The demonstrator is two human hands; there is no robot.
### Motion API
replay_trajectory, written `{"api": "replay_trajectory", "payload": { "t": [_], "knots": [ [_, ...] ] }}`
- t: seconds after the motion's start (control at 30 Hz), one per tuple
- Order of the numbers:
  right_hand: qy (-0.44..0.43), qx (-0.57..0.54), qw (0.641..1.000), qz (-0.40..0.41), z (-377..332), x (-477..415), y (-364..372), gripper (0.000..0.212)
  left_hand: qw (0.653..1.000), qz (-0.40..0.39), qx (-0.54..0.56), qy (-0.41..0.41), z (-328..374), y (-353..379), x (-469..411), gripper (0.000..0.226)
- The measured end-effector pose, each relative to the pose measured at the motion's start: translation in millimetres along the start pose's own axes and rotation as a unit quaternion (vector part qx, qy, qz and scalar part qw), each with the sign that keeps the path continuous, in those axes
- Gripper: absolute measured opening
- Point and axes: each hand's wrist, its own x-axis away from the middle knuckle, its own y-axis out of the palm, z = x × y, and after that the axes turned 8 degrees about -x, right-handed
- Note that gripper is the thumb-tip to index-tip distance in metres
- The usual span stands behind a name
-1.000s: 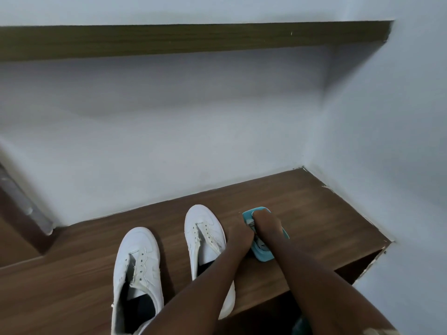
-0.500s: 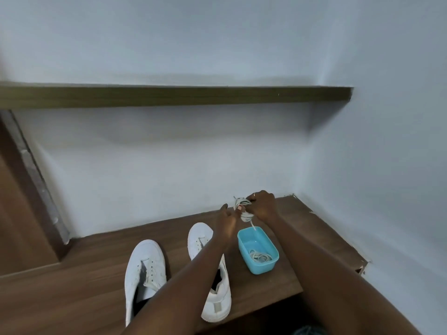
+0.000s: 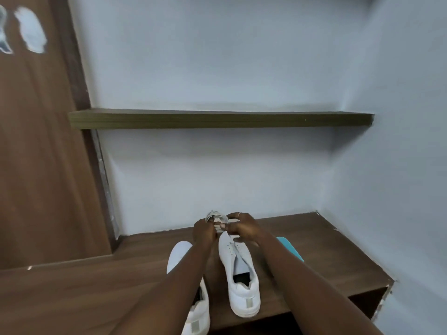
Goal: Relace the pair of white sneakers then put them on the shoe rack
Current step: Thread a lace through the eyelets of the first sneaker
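Looks like lace prep: left hand (image 3: 204,229) and right hand (image 3: 244,228) both pinch a coiled white lace (image 3: 216,217) in curled fingers (image 3: 235,215), over the toe of one sneaker (image 3: 239,262) near the worktop's (image 3: 326,250) back edge. Next I'd guess: uncoil it, find a tip, thread the lowest eyelets (image 3: 231,246).

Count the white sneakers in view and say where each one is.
2. One sneaker stands on the wooden bench between the forearms, toe toward the wall. The other sneaker is beside it on the left, partly hidden under the left forearm.
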Motion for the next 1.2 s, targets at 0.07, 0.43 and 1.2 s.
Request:
{"api": "replay_trajectory", "payload": {
  "t": [0.07, 0.43, 1.2],
  "knots": [
    [0.028, -0.041, 0.998, -0.048, 5.9, 2.1, 14.7, 0.027, 0.999, -0.013, 0.041, -0.03, -7.5, -16.1, -6.2, 0.021],
    [0.065, -0.005, 0.994, -0.088, 11.6, 3.5, 69.4, 0.021, 0.958, -0.154, 0.235, -0.058, -24.8, -68.5, 6.2, 0.031],
    [-0.052, 0.003, 0.997, 0.062, 19.6, -19.0, 94.2, 0.013, 0.974, -0.06, 0.143, -0.164, -70.9, -144.1, 3.4, 0.038]
  ]
}}
